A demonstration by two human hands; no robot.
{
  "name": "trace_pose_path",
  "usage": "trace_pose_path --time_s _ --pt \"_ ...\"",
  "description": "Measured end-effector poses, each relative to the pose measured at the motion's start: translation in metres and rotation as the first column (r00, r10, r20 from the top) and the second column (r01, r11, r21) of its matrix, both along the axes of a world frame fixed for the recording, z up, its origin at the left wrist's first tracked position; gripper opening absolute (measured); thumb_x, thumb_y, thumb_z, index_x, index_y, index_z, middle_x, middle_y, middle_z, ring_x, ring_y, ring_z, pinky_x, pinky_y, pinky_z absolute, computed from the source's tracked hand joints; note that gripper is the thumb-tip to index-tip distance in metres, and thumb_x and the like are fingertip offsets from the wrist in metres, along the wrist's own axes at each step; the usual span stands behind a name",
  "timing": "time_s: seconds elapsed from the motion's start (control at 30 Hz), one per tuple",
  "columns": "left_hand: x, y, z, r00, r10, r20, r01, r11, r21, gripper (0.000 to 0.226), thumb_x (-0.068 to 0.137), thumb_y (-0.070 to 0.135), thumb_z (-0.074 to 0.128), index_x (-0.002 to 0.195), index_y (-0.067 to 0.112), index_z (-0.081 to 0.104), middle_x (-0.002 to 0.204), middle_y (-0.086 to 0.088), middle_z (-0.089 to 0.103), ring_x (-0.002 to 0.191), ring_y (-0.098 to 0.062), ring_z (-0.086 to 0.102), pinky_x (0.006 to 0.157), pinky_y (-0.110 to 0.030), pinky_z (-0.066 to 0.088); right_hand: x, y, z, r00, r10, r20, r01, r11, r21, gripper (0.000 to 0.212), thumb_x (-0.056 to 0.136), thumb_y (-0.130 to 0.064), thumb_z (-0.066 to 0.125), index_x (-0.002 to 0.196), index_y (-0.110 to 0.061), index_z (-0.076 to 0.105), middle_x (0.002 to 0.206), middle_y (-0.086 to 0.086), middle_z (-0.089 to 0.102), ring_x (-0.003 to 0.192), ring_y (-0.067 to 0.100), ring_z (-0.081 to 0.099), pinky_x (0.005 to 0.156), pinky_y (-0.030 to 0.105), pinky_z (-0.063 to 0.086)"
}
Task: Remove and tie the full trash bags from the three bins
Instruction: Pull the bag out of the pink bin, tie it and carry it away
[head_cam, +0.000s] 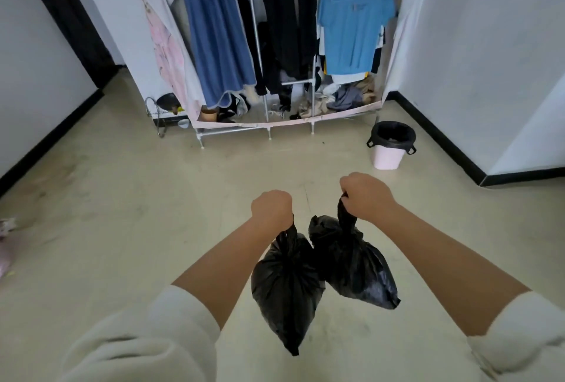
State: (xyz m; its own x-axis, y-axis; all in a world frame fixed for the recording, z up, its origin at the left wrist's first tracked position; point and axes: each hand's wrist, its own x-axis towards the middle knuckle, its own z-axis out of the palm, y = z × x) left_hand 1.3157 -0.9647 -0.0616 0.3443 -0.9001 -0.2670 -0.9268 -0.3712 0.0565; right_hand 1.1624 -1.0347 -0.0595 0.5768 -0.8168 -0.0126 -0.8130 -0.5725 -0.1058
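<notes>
My left hand (271, 206) grips the gathered neck of a black trash bag (286, 287) that hangs full below it. Beside it, my right hand (365, 196) holds the twisted top of a second black trash bag (356, 267), also hanging above the floor. The two bags touch each other. Ahead on the right stands a pink bin (386, 157) on the floor, lined with a black bag (392, 134) whose handles stick out at both sides of the rim.
An open fabric wardrobe (275, 45) full of hanging clothes fills the far wall, on thin metal legs. White walls with black skirting close in on both sides. A metal rack (159, 115) sits left of the wardrobe. Something pink (4, 247) lies at the left edge.
</notes>
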Motion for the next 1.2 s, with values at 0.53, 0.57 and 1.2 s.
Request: trace_pose_path --time_s 0.53,0.57,1.2 --pt "-0.009 -0.475 -0.024 0.995 -0.047 -0.087 0.052 0.997 0.053 0.04 0.089 0.0 0.043 0.052 0.011 0.03 0.057 0.0 0.029 0.048 -0.013 0.028 0.044 -0.02 0.022 -0.029 -0.46 -0.015 0.992 -0.082 -0.096 0.09 0.992 0.084 0.008 0.091 -0.011 0.044 0.084 -0.009 0.045 0.099 0.015 0.054 0.094 0.03 0.055 0.067 0.033 0.037" --pt "-0.009 -0.506 -0.03 0.993 -0.013 -0.113 0.02 0.998 0.064 0.04 0.089 0.0 0.043 0.052 0.011 0.03 0.058 0.0 0.03 0.048 -0.012 0.028 0.044 -0.02 0.023 -0.03 -0.49 -0.021 0.992 -0.078 -0.1 0.089 0.99 0.109 0.008 0.091 -0.012 0.045 0.086 -0.008 0.049 0.104 0.016 0.056 0.097 0.03 0.056 0.068 0.034 0.038" --pt "0.047 -0.941 -0.176 0.968 0.222 -0.118 -0.191 0.954 0.231 0.028 0.094 0.012 0.044 0.118 0.003 0.057 0.122 -0.011 0.054 0.114 -0.027 0.054 0.088 -0.032 0.049 0.044 -0.964 -0.179 0.973 0.109 -0.206 -0.032 0.938 0.344 0.011 0.094 -0.013 0.041 0.087 -0.007 0.047 0.099 0.012 0.053 0.101 0.03 0.058 0.075 0.035 0.046"
